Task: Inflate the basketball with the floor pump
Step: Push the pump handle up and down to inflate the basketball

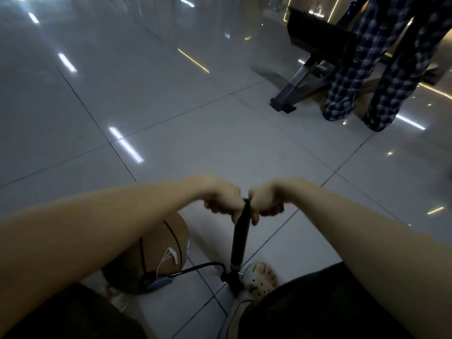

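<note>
A black floor pump [241, 241] stands upright on the tiled floor just ahead of me. My left hand [225, 200] grips the left side of its handle and my right hand [265, 203] grips the right side, both fists closed and blurred. A black hose [200, 266] curves from the pump's base to the brown basketball [151, 263], which rests on the floor under my left forearm. The hose end meets the ball at a blue-grey fitting [159, 281]. My right foot [259, 277] in a light clog rests by the pump's base.
Another person's legs in checked trousers [354, 69] stand at the far right, next to a black bench with a metal frame [305, 77]. Glossy grey floor tiles [146, 94] stretch ahead and to the left.
</note>
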The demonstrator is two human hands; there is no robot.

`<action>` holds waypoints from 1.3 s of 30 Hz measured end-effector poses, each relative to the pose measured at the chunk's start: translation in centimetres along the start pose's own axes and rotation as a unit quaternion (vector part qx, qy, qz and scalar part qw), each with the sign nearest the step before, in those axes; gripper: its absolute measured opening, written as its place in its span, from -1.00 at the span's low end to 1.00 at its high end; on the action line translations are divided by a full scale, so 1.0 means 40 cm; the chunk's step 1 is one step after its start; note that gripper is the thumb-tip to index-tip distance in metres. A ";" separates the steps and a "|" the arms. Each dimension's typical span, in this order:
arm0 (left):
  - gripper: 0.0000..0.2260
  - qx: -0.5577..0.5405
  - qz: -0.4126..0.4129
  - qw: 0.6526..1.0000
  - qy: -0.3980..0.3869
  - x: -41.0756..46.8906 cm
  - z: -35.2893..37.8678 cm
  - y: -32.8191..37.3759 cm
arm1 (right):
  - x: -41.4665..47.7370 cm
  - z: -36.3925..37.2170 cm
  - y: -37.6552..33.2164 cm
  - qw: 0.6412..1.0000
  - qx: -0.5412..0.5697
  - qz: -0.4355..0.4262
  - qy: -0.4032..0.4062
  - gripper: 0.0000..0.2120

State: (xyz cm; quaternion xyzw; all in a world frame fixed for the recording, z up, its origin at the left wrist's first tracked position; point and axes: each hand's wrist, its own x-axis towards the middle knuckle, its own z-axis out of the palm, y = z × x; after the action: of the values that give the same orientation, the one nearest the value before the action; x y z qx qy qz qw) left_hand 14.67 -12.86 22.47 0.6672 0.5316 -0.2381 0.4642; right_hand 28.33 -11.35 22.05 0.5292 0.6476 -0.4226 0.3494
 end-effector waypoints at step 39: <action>-0.64 -0.012 0.056 0.998 0.001 -0.143 -0.247 0.057 | -0.226 -0.194 -0.031 0.993 0.099 -0.043 0.045 -0.69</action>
State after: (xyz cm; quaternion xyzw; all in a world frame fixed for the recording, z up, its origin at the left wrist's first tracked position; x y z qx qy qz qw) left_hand 13.21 -7.03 32.45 0.6908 0.4966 -0.2045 0.4841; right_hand 28.84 -7.86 33.51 0.5509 0.6398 -0.4753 0.2474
